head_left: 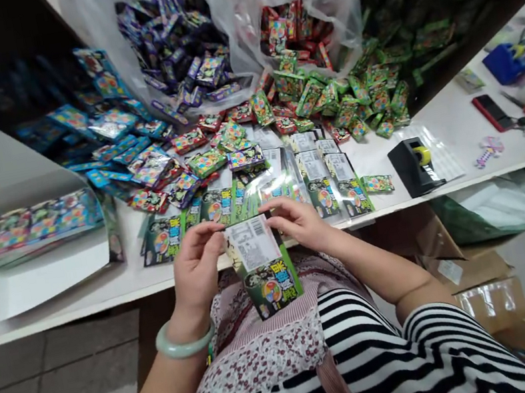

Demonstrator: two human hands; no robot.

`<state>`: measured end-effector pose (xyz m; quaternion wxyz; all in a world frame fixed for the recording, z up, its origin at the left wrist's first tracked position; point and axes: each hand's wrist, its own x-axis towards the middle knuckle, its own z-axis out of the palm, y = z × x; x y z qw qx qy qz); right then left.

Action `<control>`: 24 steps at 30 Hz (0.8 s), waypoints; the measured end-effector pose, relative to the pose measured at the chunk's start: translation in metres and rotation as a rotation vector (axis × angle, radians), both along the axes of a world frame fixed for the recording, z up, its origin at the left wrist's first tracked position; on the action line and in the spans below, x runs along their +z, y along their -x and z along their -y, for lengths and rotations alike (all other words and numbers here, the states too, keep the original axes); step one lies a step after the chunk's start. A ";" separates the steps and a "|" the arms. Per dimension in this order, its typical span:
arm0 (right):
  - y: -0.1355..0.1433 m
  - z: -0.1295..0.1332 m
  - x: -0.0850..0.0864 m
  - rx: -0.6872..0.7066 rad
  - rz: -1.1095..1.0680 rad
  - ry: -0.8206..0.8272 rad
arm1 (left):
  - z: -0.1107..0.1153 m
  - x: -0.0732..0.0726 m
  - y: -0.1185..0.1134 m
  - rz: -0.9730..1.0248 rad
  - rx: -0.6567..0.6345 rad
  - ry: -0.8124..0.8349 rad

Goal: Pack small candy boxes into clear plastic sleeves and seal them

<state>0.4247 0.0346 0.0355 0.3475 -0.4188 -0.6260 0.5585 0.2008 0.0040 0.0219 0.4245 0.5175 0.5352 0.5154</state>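
Just off the table's front edge, a printed card (272, 286) in black and green, with a white label panel and barcode, hangs between my two hands. Its left upper edge is pinched by my left hand (197, 269), which has a pale green bangle at the wrist. The right upper corner is gripped between thumb and fingers of my right hand (300, 223). Beyond my fingers, similar cards (324, 185) lie overlapping on the table, some under clear plastic. Small green candy boxes (206, 162) and a purple candy box (245, 158) rest above them.
Clear bags hold purple boxes (177, 56) and red boxes (287, 22) at the back. Blue boxes (112, 125) are heaped left, green ones right. A white open carton (44, 282) stands left; a black tape dispenser (412, 166) sits right. Below right are cardboard boxes (495, 304).
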 end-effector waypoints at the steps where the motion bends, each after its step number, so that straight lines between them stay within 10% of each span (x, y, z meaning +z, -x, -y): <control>1: -0.001 -0.002 0.006 0.009 -0.002 -0.017 | 0.000 0.004 -0.003 -0.006 0.019 -0.024; 24: 0.006 -0.033 0.060 0.200 0.031 0.035 | -0.010 0.056 -0.012 0.089 -0.104 0.006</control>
